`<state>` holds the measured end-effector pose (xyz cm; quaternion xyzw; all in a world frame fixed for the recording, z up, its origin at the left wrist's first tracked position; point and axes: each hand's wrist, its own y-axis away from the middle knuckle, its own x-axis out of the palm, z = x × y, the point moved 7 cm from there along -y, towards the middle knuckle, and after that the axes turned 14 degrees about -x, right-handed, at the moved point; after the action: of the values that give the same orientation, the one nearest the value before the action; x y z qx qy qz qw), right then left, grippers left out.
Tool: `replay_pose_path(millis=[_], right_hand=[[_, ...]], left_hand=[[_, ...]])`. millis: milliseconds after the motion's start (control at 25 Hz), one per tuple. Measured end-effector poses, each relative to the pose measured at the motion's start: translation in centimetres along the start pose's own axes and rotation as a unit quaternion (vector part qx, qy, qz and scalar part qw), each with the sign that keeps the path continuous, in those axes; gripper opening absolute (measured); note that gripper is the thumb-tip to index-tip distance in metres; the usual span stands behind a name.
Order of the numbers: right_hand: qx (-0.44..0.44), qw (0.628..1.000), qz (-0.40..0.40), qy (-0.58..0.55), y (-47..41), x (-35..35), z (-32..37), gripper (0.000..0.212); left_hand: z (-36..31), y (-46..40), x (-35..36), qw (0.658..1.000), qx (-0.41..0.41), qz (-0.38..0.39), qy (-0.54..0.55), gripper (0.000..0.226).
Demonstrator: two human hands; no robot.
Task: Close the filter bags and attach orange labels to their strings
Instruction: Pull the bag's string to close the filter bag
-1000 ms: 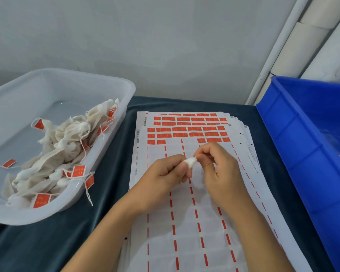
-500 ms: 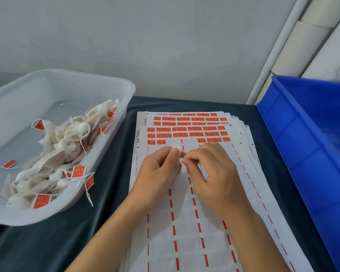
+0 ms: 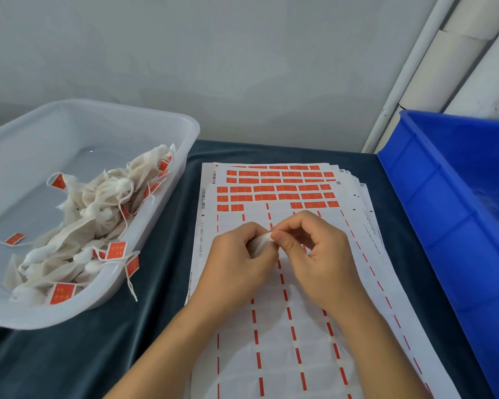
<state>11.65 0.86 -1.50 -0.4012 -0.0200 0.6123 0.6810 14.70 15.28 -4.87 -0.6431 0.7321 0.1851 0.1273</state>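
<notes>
Your left hand (image 3: 236, 260) grips the bunched filter bag (image 3: 261, 240) over the label sheet (image 3: 271, 326), w/ right hand (image 3: 314, 249) pinching at its tip, hands touching. Keep the neck tight and find the string before reaching far for an orange label (image 3: 314, 205).

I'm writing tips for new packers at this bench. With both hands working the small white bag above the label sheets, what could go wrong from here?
1. The filter bag is almost buried between the left hand and right hand; pinched that tightly, its string could slip or the bag could tear.
2. The label sheets lie loosely fanned; a wrist dragging across them could shift the stack.
3. A labelled string hangs over the clear tub's rim and could snag.
</notes>
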Motion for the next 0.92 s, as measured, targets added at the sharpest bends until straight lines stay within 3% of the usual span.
replay_pose_path(millis=[160, 320, 640, 920], right_hand=[[0.008, 1.0, 0.005, -0.002, 0.1, -0.1, -0.1, 0.023], [0.067, 0.995, 0.015, -0.078, 0.2, -0.6, -1.4, 0.014], [0.115, 0.984, 0.02, -0.135, 0.5, -0.1, -2.8, 0.01], [0.119, 0.988, 0.023, -0.09, 0.7, 0.7, -2.5, 0.009]], left_hand=[[-0.2, 0.4, -0.1, 0.999, 0.01, -0.031, 0.0, 0.016], [-0.6, 0.8, 0.3, 0.999, 0.029, -0.029, -0.021, 0.017], [-1.3, 0.3, 0.1, 0.993, 0.041, 0.087, 0.073, 0.012], [-0.4, -0.3, -0.5, 0.995, 0.014, 0.014, 0.102, 0.009]])
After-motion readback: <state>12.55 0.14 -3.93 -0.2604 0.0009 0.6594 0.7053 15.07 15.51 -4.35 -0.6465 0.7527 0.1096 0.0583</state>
